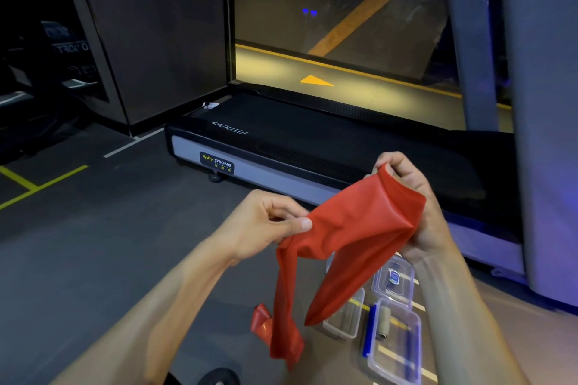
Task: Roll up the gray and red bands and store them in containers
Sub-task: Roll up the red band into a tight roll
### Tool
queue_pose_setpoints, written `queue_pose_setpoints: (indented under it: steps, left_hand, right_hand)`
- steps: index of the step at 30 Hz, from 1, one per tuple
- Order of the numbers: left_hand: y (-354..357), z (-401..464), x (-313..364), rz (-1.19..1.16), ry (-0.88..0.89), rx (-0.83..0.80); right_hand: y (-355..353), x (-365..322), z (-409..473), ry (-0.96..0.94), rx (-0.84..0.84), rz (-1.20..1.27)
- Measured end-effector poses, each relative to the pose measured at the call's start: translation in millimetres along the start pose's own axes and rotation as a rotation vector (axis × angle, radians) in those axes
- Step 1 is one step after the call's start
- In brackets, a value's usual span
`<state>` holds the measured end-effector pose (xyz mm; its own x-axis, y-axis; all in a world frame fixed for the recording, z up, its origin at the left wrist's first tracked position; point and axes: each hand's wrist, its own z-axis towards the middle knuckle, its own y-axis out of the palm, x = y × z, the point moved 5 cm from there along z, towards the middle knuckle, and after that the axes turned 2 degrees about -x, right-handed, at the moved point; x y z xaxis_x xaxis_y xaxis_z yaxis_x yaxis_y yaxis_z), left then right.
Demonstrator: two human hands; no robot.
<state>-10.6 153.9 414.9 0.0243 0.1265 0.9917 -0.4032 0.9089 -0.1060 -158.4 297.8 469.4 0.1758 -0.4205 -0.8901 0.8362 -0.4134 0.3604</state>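
Both of your hands grip the red band (pixel 353 228) in the air above the open clear containers (pixel 394 337), on the near side of the treadmill (pixel 281 147). Your left hand (pixel 269 225) pinches one edge; your right hand (pixel 409 206) curls round the bunched upper end. The loose tail hangs down toward the floor. It looks thin, light, limp and stretchy, probably a bit tacky, so hold a flat end by both corners. One gray roll (pixel 384 322) already sits in a container.

The treadmill (pixel 312 147) reads "FITNESS" on its black hood and "BODY STRONG" on its badge (pixel 217 162).
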Motion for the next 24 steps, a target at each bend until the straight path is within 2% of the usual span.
queue_pose_setpoints:
  steps: [9, 19, 21, 24]
  left_hand:
    - [-3.5, 0.3, 2.9, 0.024, 0.038, 0.031]
    - [-3.5, 0.0, 3.1, 0.080, 0.078, -0.050]
    - [-5.9, 0.5, 4.5, 0.084, 0.072, -0.099]
    - [-7.0, -4.1, 7.3, -0.062, 0.005, -0.299]
  right_hand:
    - [-3.9, 4.3, 1.7, -0.004, -0.041, -0.024]
    - [-10.1, 2.4, 0.8, 0.009, -0.039, -0.062]
    - [-13.4, 1.4, -0.3, 0.012, -0.030, -0.080]
    - [-18.0, 1.9, -2.2, 0.020, -0.013, -0.151]
